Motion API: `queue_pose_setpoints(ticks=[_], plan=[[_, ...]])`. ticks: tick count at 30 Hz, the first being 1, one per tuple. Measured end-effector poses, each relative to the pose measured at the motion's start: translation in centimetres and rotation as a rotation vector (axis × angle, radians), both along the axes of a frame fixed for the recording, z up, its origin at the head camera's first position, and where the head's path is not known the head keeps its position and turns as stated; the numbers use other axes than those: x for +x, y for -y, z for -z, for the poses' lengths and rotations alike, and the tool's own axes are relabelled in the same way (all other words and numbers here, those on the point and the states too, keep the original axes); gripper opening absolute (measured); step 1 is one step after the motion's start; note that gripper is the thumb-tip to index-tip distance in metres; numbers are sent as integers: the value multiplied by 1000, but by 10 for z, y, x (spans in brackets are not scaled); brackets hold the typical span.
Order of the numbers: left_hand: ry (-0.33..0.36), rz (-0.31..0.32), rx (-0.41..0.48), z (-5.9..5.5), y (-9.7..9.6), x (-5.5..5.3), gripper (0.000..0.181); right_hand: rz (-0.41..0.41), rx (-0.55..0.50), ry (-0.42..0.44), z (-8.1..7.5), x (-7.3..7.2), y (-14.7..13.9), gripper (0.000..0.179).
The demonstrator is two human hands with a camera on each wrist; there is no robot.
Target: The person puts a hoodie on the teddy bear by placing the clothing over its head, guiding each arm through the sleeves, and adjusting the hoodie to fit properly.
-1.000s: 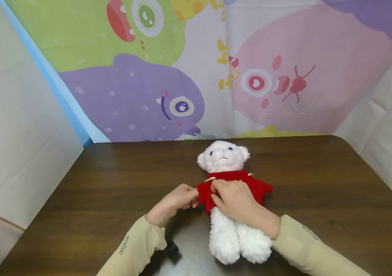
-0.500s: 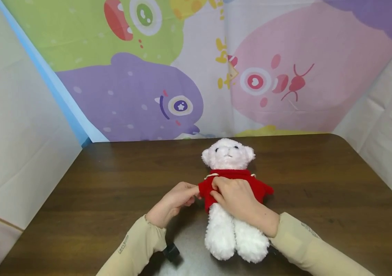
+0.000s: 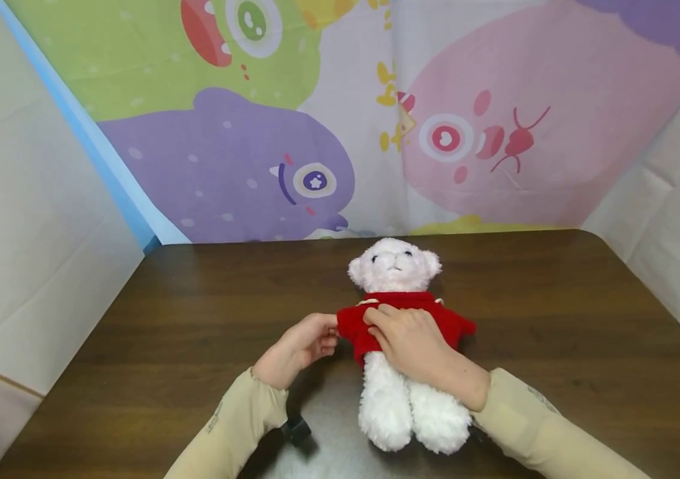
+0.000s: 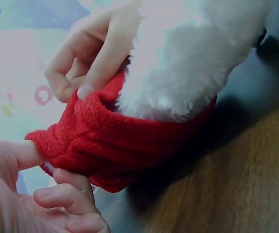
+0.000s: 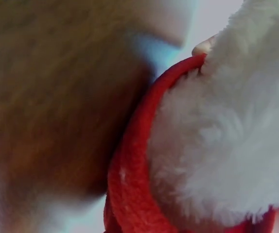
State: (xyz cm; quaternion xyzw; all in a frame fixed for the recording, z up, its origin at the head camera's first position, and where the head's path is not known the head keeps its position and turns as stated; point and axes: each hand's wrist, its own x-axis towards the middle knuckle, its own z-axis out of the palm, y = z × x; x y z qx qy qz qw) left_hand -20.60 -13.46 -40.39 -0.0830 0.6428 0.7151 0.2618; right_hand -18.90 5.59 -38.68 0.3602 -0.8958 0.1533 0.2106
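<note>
A white plush bear (image 3: 394,269) in a red sweater (image 3: 402,301) lies on its back, head toward the far edge. My left hand (image 3: 298,344) holds the cuff of the sleeve on the left; in the left wrist view one digit reaches to the sleeve (image 4: 57,143) opening and the other fingers bend beneath it. My right hand (image 3: 418,346) lies over the bear's belly. Its thumb and bent fingers grip the sweater near the hem, as the left wrist view shows. The right wrist view holds mostly white fur (image 5: 227,141) and the red hem (image 5: 134,160). The bear's arm ends are hidden.
The dark wooden table (image 3: 208,299) carries the bear. A cartoon-printed cloth (image 3: 370,133) hangs behind the far edge, with pale panels (image 3: 34,186) at both sides. A small black object (image 3: 297,431) shows beneath the left wrist.
My left hand has turned slightly and moved a little upward, drawing the sleeve out to the left. The bear has shifted slightly; my right hand stays on its belly.
</note>
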Motion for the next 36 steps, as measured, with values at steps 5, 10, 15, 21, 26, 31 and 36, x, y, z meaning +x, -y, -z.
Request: queue_pose_setpoints(ticks=[5,10,15,21,26,31,36], plan=[[44,12,76,1,11,-6,34,-15,-18,41,-4,3,-3,15],[35,61,114,1,19,-8,30,-18,-20,86,-6,6,-7,14],[0,101,145,-2,24,-8,28,-20,-29,111,-6,7,-10,12],[-68,115,221,-3,30,-9,26,-29,-66,135,-7,8,-13,14],[-60,111,241,-3,33,-14,30,-27,-63,144,-7,8,-15,15],[-57,82,252,0,37,-19,22,-48,-100,148,-6,10,-18,17],[-108,88,200,4,38,-20,20,-49,-121,185,-5,9,-16,16]])
